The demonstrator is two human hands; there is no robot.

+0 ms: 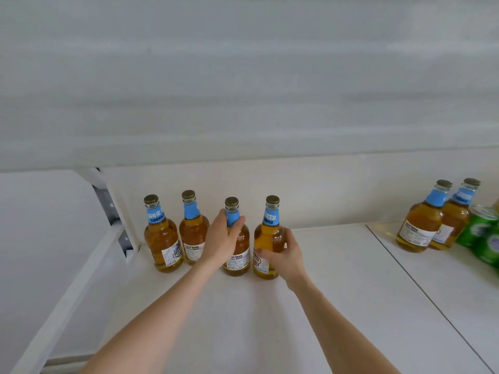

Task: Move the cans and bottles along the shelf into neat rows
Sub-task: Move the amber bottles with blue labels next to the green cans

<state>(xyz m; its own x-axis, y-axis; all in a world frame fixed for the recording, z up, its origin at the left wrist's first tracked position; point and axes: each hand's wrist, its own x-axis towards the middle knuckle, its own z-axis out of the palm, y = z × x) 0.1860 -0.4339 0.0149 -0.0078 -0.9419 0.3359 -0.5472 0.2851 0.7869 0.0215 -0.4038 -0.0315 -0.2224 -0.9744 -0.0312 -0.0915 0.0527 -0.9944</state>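
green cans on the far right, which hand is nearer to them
Right. The right hand grips the fourth bottle in the row, well left of the green cans; the left hand holds the third bottle by its neck, even farther left.

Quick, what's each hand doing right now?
Left hand grips the third bottle from the left, at its neck.
Right hand grips the fourth bottle, round its body.
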